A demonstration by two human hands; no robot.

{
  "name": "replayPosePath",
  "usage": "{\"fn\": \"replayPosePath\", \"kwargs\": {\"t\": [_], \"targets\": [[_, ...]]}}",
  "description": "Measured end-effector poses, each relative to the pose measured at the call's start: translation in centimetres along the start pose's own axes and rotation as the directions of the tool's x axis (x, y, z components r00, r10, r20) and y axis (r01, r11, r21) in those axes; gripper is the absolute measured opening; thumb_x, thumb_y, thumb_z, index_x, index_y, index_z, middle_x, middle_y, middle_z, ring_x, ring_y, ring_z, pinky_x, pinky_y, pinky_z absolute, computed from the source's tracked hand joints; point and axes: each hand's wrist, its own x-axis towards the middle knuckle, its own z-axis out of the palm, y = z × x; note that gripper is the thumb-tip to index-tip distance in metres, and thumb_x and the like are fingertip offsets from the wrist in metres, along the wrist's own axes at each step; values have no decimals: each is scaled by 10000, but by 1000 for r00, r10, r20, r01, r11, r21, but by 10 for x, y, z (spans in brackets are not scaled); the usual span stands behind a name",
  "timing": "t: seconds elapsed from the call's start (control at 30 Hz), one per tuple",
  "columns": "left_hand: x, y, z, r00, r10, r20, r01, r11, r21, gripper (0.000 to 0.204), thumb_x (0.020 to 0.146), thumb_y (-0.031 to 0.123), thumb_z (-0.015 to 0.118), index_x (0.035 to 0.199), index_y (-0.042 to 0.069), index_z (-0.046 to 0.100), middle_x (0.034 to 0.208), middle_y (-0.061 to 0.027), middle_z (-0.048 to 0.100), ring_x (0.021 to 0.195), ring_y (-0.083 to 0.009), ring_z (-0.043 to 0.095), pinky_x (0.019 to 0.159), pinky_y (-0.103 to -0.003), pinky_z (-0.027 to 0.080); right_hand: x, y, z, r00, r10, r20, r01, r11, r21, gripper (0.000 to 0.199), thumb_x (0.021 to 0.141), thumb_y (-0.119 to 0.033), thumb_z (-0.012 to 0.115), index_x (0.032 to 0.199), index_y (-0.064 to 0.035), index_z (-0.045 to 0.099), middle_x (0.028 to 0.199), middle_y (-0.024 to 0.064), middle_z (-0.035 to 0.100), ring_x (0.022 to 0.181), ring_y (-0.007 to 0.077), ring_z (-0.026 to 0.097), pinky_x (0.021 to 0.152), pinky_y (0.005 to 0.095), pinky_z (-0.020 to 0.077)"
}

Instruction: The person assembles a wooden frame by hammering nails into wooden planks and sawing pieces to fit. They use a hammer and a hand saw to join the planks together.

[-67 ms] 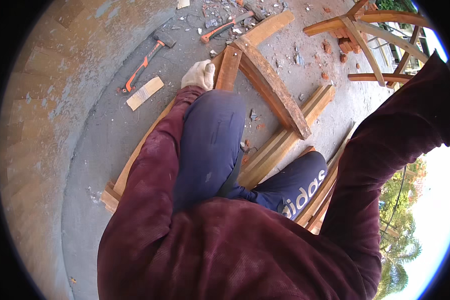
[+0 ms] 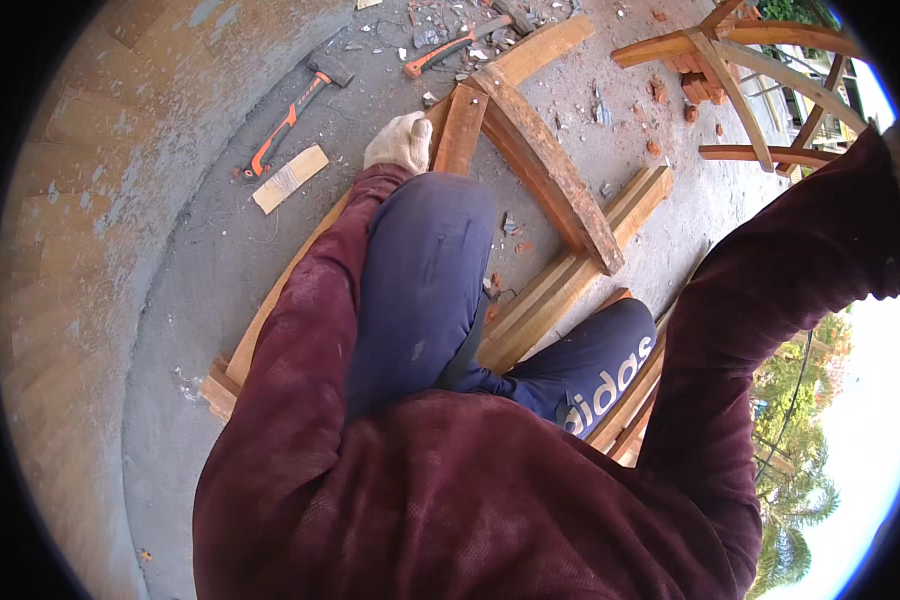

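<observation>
My left hand (image 2: 398,143), in a pale work glove, is closed around a curved wooden beam (image 2: 292,268) beside my raised knee. Right at the hand, a short reddish wooden post (image 2: 458,132) joins that beam. Its top end meets a rough curved timber (image 2: 555,165) with a fastener head showing at the joint. My right arm (image 2: 770,260) is raised out to the upper right. Its sleeve runs into the dark rim of the picture, so the right hand is out of sight.
Two orange-handled hammers (image 2: 288,125) (image 2: 460,48) and a wood offcut (image 2: 290,179) lie on the concrete floor. Long planks (image 2: 570,290) pass beneath the frame. Debris is scattered farther off. An assembled curved wooden frame (image 2: 740,90) stands at upper right; a curved wall (image 2: 100,200) rises at left.
My raised right arm has dropped slightly at its far end. The left hand keeps its hold on the beam, and the view has shifted a little.
</observation>
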Motion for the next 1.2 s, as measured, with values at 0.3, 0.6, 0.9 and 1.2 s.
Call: {"fn": "replayPosePath", "kwargs": {"t": [0.3, 0.6, 0.9, 1.2], "targets": [[-11, 18, -12, 989, -142, 34, 142, 990, 12, 528, 1045, 482, 434, 1359, 74, 550, 1133, -286, 709, 1052, -468, 685, 907, -554, 525, -262, 168, 122, 262, 840, 475, -741, 491, -459, 277, 924, -221, 699, 1077, 9, 699, 871, 61, 693, 760, 169, 641, 692, 331, 525], [10, 21, -18, 992, -122, 33, 123, 992, -16, 596, 1053, 517, 410, 1463, 88, 467, 1168, -255, 716, 1074, -468, 679, 927, -548, 523, -275, 187, 116, 296, 875, 383, -846, 426, -319, 139, 868, -132, 721, 879, -18, 642, 701, 54, 635, 551, 151, 592, 493, 334, 508], [16, 9, -12, 991, -128, 33, 129, 991, -40, 644, 1047, 559, 386, 1486, 91, 449, 1194, -263, 705, 1099, -481, 667, 931, -565, 510, -40, -38, 77, 955, -25, 296, -134, 853, 505, 272, 786, -66, 641, 1038, 34, 670, 705, 97, 579, 559, 221, 549, 593, 415, 538], [6, -7, -10, 986, -155, 62, 159, 984, -77, 773, 995, 658, 454, 1524, 97, 403, 1250, -201, 713, 1150, -450, 666, 980, -537, 512, -187, 102, 103, 744, 572, 346, -592, 804, -55, 153, 803, -106, 695, 918, -16, 648, 691, 74, 596, 556, 200, 592, 531, 382, 528]]}}
